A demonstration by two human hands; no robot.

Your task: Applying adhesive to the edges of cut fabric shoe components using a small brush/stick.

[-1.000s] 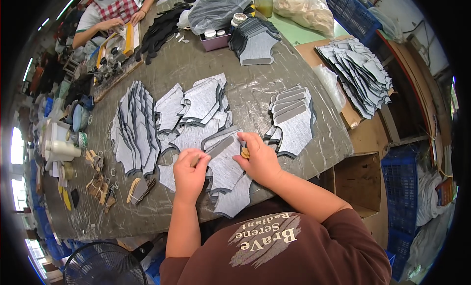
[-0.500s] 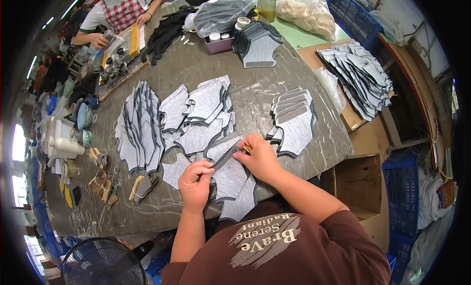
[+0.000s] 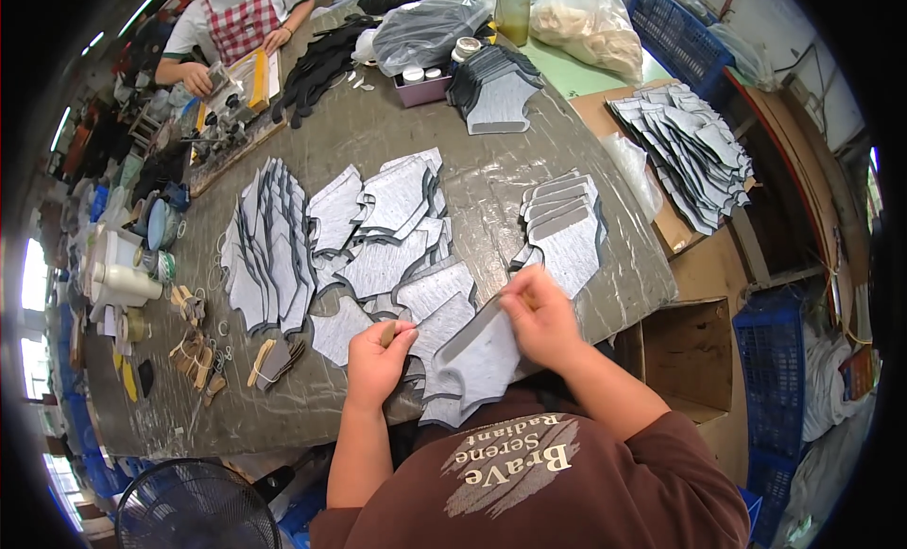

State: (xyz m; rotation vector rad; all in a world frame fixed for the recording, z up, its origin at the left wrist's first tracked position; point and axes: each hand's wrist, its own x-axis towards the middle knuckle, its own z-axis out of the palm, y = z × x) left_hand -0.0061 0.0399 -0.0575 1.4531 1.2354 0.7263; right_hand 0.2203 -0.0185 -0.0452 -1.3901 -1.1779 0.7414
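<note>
Right hand [image 3: 545, 324]: thumb and fingers closed in a pinch on the upper right corner of a grey cloth piece [image 3: 488, 358]. A dark band [image 3: 470, 334] runs along the slanted upper edge of this piece. Left hand [image 3: 378, 365]: fingers curled closed, with a small brown strip [image 3: 388, 334] gripped between them; the thumb tip points toward the cloth piece. Contact between this thumb and the cloth cannot be confirmed.

Position of the cloth piece: between the two hands, over other grey pieces, at the near edge of the table [image 3: 378, 128]. Its lower end reaches toward the brown shirt [image 3: 567, 483]; any overhang cannot be told.

Surroundings: the middle pile [image 3: 383, 209] lies ahead of the hands, with the left pile [image 3: 265, 265] close beside it. The right stack [image 3: 567, 251] stands just beyond the right fingertips, set in from the table's right edge. Table surface shows as a gap between the middle pile and the right stack, and as a wider band between the piles and the purple box [image 3: 425, 94] near the far edge. Tied bundles [image 3: 196, 358] lie left of the left hand, well apart from it
</note>
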